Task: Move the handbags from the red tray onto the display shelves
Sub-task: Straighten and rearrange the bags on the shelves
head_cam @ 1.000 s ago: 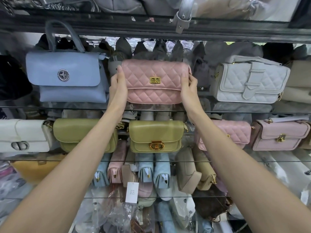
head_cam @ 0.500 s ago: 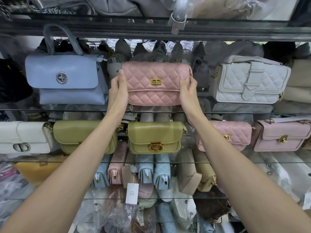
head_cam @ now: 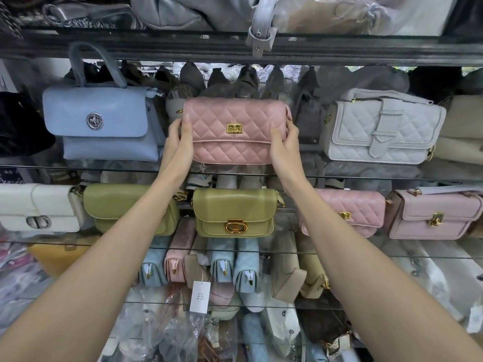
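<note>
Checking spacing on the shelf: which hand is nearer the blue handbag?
Left. The left hand grips the pink quilted bag at the end beside the blue handbag; the right hand grips the far end.

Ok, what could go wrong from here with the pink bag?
1. Both the left hand and right hand hold the pink quilted bag at the glass shelf's front edge; released too early, it may tip off.
2. Grey bags crowd behind it, possibly blocking it from seating fully.
</note>
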